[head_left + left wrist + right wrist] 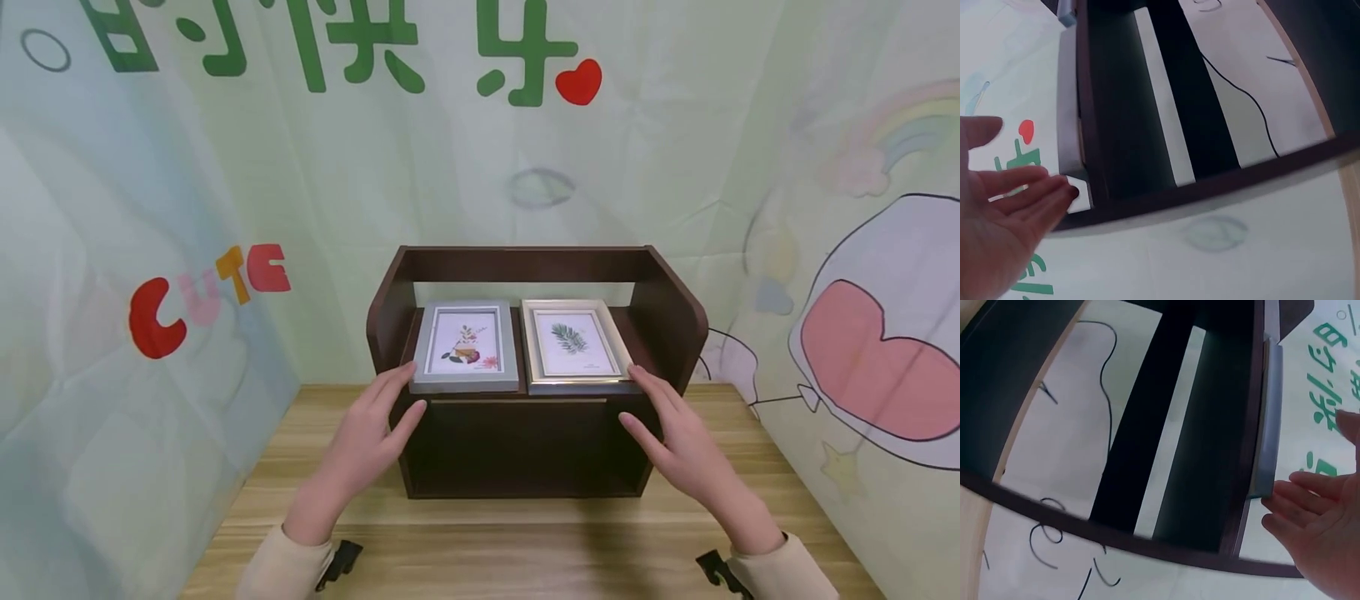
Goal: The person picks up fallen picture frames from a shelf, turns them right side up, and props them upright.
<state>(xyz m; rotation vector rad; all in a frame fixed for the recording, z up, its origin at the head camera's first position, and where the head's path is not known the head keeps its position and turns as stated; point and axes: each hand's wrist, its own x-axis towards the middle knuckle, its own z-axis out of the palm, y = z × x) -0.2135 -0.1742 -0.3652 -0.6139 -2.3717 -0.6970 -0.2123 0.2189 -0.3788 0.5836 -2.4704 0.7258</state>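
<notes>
Two picture frames lie flat side by side on the upper shelf of a dark brown shelf unit. The silver-grey frame on the left holds a flower print; the gold-edged frame on the right holds a green leaf print. My left hand has its fingertips right at the grey frame's front left corner, fingers extended and thumb apart. At the gold frame's front right corner is my right hand, its fingers likewise extended. Both wrist views show the fingertips at the ends of the frames' edges.
The unit stands on a wood-grain table. Its raised side panels flank the upper shelf, with a back rail behind. A printed cloth backdrop hangs behind and on both sides.
</notes>
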